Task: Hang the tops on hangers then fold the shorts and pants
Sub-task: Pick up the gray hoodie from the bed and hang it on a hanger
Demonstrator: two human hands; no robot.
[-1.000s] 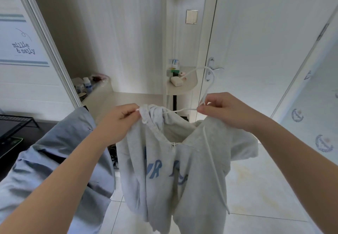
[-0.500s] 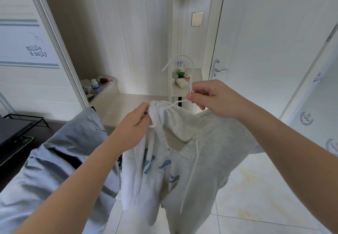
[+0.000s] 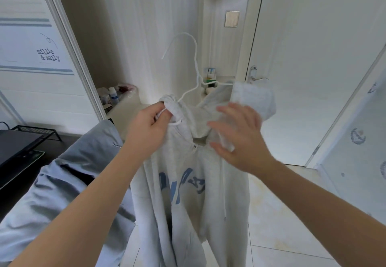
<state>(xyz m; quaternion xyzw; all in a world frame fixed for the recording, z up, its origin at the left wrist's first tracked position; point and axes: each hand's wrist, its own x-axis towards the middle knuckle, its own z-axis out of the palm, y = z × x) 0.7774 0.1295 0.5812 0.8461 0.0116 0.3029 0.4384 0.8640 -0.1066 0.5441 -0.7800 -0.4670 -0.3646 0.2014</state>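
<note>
One grey hoodie (image 3: 219,183) with blue lettering on its chest hangs in mid-air in front of the person, at the middle of the view, partly threaded on one white wire hanger (image 3: 196,58). The hanger's hook stands up above the neck opening, and its two arms run down into the fabric on either side. Two bare hands are in view. The left hand (image 3: 150,129) grips the hoodie's bunched left shoulder where the hanger arm goes in, its fingers (image 3: 161,108) curled tight round the cloth. The right hand (image 3: 240,139) is spread flat, fingers (image 3: 229,110) wide and straight, in front of the hood and right shoulder. It is blurred, so whether it touches the cloth cannot be told. One drawstring (image 3: 224,193) dangles down the front. One blue-grey garment (image 3: 62,183) lies rumpled at lower left, under the left forearm. The floor (image 3: 282,204) is pale glossy tile. Behind stands one white door (image 3: 313,58) with a lever handle (image 3: 253,74). One switch plate (image 3: 232,18) sits on the wall, above a small shelf (image 3: 225,77) of toiletries. A few bottles (image 3: 112,97) stand on a ledge at left. At far left is a dark counter (image 3: 20,152) carrying one black wire rack (image 3: 35,129).
</note>
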